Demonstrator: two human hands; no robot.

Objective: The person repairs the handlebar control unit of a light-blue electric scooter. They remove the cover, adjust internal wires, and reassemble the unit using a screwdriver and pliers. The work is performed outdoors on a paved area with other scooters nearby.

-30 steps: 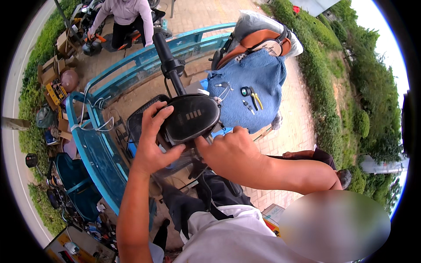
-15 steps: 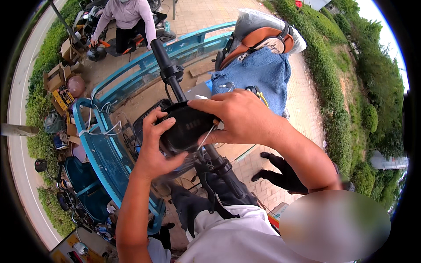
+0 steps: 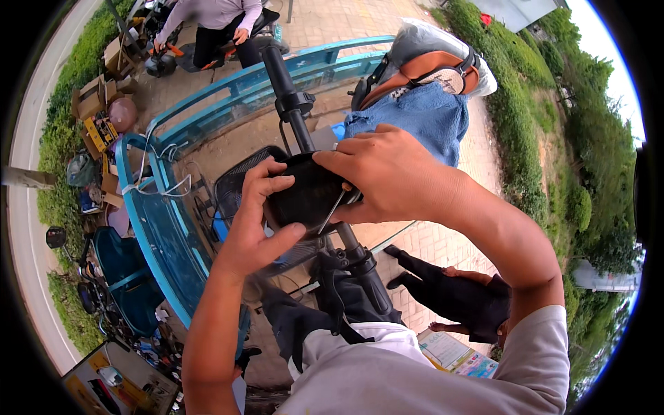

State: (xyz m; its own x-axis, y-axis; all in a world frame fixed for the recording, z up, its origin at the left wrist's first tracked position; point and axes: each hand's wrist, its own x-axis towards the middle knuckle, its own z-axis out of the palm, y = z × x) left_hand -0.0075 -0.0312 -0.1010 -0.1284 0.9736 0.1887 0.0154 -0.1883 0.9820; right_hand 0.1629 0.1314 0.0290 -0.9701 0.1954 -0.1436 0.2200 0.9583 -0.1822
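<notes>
Black, smooth plastic forms the display housing point(image 3: 294, 202), a rounded case set mid-handlebar between both hands. Left hand point(image 3: 254, 225): fingers and thumb spread in a C, gripping the left side. Right hand point(image 3: 394, 176): half curled, index finger on the far edge, thumb at the lower right; a slim metal tool point(image 3: 333, 211) with an orange end is held beside the thumb, the exact grip partly hidden. The housing is probably light, stiff, slippery and easily scratched; take hold by its rim, not its face. The handlebar point(image 3: 299, 131) is a rigid dark tube. Beyond lies a black mesh basket point(image 3: 232, 181), then a cart point(image 3: 160, 238) with curved, blue-painted rails. A soft, fuzzy blue towel point(image 3: 422, 116) drapes near a smooth brown padded seat point(image 3: 423, 65). Leafy hedges point(image 3: 512, 90) stand farthest.
</notes>
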